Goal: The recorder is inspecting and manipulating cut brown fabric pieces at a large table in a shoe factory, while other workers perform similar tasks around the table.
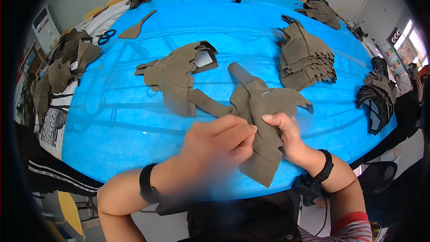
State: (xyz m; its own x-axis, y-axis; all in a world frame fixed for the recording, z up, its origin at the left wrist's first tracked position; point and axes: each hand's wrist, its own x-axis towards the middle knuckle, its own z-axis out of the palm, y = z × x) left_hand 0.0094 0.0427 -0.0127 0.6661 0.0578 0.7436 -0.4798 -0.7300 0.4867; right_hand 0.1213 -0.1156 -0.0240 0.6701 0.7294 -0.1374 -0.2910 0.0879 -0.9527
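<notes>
In front of me lies an olive-brown, suede-like cut piece (275, 101) with a strap-like tongue and a jagged edge. My right hand (292, 139) grips its right side, thumb on top and the other fingers underneath. My left hand (219, 141) is closed in a pinch at the piece's left side; whatever sits between its fingertips is hidden. A narrow strap of the same material runs out beyond the left knuckles. Farther off, to the left, is a similar piece (172, 74) with a pale patch showing at its scalloped opening.
A blue-covered table (121, 139) spreads before me. Stacks of brown pieces (307, 58) stand at the right, with a dark-edged bundle (376, 98) by the right rim. More pieces (60, 71) and black scissors (106, 36) lie at the left. Two people sit across the far edge.
</notes>
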